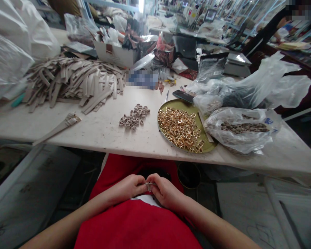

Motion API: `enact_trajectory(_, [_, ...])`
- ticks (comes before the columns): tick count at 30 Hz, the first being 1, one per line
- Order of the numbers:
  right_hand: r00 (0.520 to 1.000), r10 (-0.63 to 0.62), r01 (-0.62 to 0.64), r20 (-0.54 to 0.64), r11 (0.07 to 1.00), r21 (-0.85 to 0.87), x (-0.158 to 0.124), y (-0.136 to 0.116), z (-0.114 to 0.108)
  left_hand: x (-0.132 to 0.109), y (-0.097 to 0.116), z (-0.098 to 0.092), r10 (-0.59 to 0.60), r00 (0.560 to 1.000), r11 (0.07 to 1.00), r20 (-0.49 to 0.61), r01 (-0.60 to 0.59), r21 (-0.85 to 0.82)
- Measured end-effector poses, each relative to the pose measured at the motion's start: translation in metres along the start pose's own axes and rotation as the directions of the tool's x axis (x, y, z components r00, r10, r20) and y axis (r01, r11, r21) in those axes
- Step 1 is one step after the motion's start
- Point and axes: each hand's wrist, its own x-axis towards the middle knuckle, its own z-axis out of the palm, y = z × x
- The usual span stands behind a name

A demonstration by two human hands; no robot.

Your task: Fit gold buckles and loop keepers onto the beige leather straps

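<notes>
Over my lap, below the table's front edge, my left hand (136, 185) and my right hand (162, 188) meet with fingers pinched. Between their fingertips is a small grey strap piece (149, 187), seemingly bent into a curve; the fingers cover most of it. A cluster of small grey strap loops (134, 117) lies on the table ahead of my hands. To its right, a round gold-coloured tray (208, 148) carries a heap of shiny gold metal buckles (180, 128).
Many grey strips (77, 81) are piled at the left of the table (103, 135), with a bundle of strips (58, 128) at the front edge. A plastic bag of small brown pieces (243, 128) lies right of the tray. A dark phone (183, 95) sits behind it.
</notes>
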Motion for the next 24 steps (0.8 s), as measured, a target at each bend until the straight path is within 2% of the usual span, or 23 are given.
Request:
enact_trajectory(6, [0.998,0.036,-0.039,0.047,0.998,0.058,-0.001,0.005,-0.007,-0.008,0.01,-0.009,-0.018,0.998,0.989,-0.066,0.027,0.142])
enact_trajectory(11, [0.999,0.019,-0.023,0.034,0.992,0.122,0.003,0.004,-0.006,-0.005,0.023,-0.01,0.023,0.999,0.981,-0.029,-0.017,0.192])
enact_trajectory(15, [0.999,0.054,-0.052,0.005,0.935,0.352,0.006,0.008,-0.001,-0.005,0.027,-0.016,0.026,0.999,0.98,-0.027,-0.021,0.198])
enact_trajectory(18, [0.995,0.082,-0.1,0.058,0.852,0.515,0.011,0.009,-0.005,-0.005,0.021,-0.024,-0.022,1.0,0.987,0.015,0.019,0.161])
enact_trajectory(20, [0.994,0.083,-0.106,0.067,0.852,0.512,0.016,0.006,-0.011,-0.004,0.017,-0.027,-0.023,1.0,0.991,0.019,0.02,0.131])
enact_trajectory(24, [0.997,0.07,-0.07,0.01,0.943,0.326,0.025,0.001,-0.017,-0.001,0.015,-0.026,0.04,0.999,0.999,0.017,-0.04,0.015])
